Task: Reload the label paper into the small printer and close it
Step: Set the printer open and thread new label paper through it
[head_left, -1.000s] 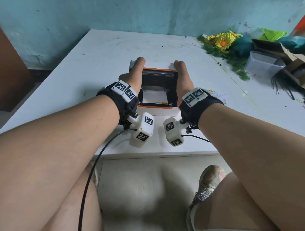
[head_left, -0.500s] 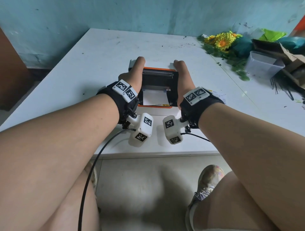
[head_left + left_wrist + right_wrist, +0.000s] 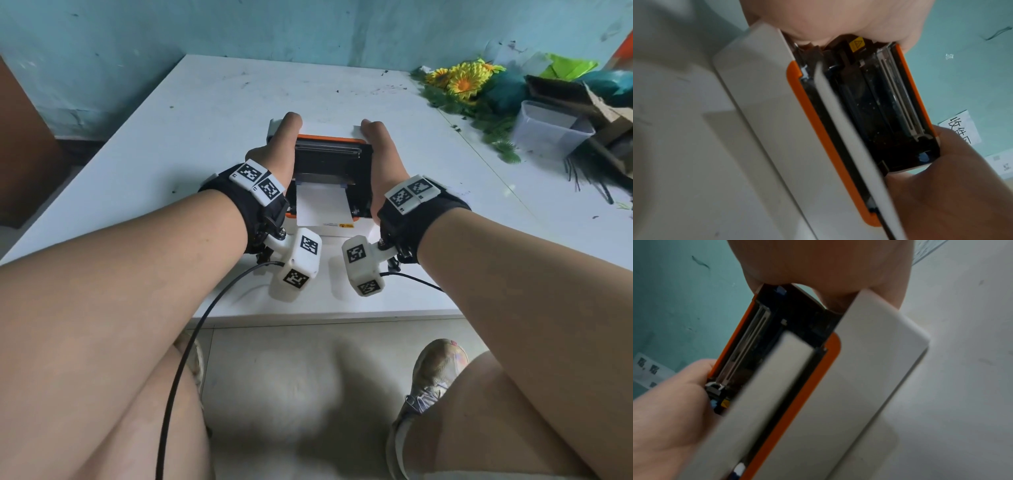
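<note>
We have the printer [image 3: 331,185] mid-frame on the table [image 3: 191,113], lid [image 3: 329,154] open, paper [image 3: 322,209] sitting in the bay. Left hand [image 3: 274,154] and right hand [image 3: 380,157] clamp the lid's two side edges, fingers wrapped round it. Looks light, rigid plastic, probably slick; paper floppy. We'd grip the lid's ends and press evenly so it latches.
</note>
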